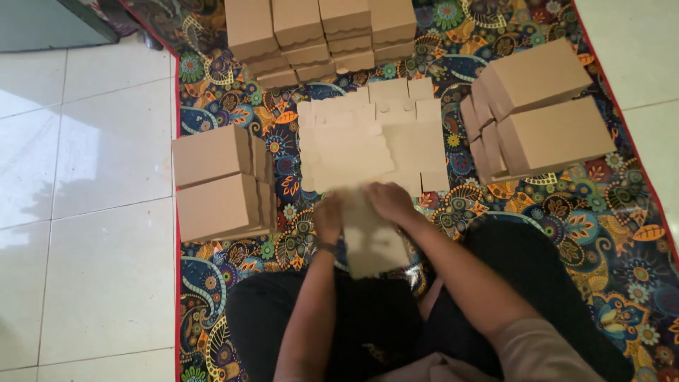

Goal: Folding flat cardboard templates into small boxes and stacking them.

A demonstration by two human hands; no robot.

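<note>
Both hands, left hand [327, 216] and right hand [387, 200], pinch one flat brown cardboard box blank [369, 237]; folded brown cardboard boxes [212, 180] stand stacked around, a pile of flat blanks [368, 141] remains.

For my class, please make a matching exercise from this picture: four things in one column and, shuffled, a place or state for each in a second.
1 cardboard piece
2 flat stack
3 mat
4 floor

A white tiles
B held in both hands
C patterned, many colours
D lying unfolded on the mat

Pairs: 1-B, 2-D, 3-C, 4-A

The left hand and right hand grip the piece.
</note>
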